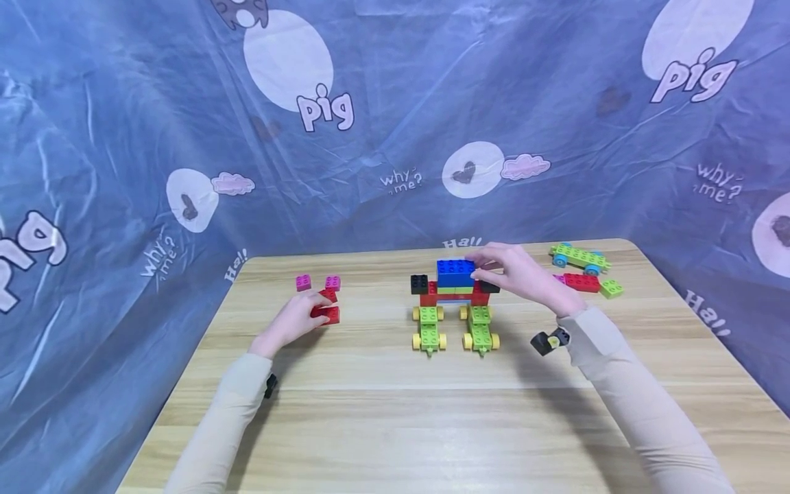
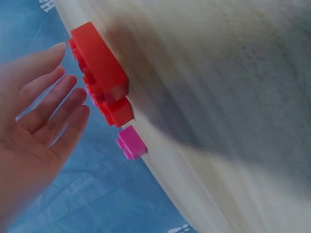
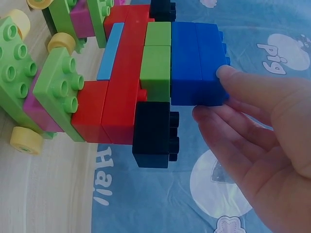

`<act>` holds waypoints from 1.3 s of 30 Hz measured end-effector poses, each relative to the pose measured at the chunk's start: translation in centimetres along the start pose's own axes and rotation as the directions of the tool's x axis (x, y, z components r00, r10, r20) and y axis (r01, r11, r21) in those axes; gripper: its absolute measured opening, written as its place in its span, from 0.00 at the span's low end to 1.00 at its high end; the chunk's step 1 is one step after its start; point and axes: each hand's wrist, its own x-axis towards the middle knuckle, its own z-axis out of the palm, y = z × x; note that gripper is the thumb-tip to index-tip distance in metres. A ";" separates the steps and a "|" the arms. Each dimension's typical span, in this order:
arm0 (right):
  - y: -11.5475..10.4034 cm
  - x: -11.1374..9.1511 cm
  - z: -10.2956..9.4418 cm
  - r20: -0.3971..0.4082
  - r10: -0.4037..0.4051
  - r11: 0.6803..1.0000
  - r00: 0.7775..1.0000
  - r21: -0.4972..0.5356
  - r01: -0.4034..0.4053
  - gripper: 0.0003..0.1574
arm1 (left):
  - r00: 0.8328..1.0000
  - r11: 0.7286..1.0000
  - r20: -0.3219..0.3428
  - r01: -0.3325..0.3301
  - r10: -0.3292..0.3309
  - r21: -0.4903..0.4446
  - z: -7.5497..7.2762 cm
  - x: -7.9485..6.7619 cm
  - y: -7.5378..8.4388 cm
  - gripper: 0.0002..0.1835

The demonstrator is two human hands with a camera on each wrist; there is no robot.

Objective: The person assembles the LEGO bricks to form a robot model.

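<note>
My right hand (image 1: 515, 274) is at the right end of the stacked blue bricks (image 1: 455, 272), pinching the upper one between thumb and fingers (image 3: 211, 124). Those blue bricks (image 3: 197, 58) top a standing build with light green bricks (image 3: 156, 68), long red bricks (image 3: 127, 77) and a black brick (image 3: 151, 133) on each side. Its feet are light green wheeled bases (image 1: 428, 329) with yellow wheels. To the left, my left hand (image 1: 295, 321) hovers beside red bricks (image 1: 330, 315). In the left wrist view its fingers (image 2: 73, 124) are loosely spread, apart from the long red brick (image 2: 99, 60).
Two pink bricks (image 1: 303, 282) lie behind the left hand. At the back right are a light green wheeled base (image 1: 579, 257) with blue wheels, a red brick (image 1: 581, 283) and a light green brick (image 1: 612, 288). A blue printed cloth (image 1: 382, 206) hangs behind the wooden table (image 1: 382, 425).
</note>
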 end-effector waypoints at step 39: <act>0.4 -0.2 0.0 0.011 -0.010 1.000 1.000 0.000 0.010 0.26 | 0.994 0.999 0.104 -0.041 0.039 0.014 0.8 -0.7 -0.7 0.19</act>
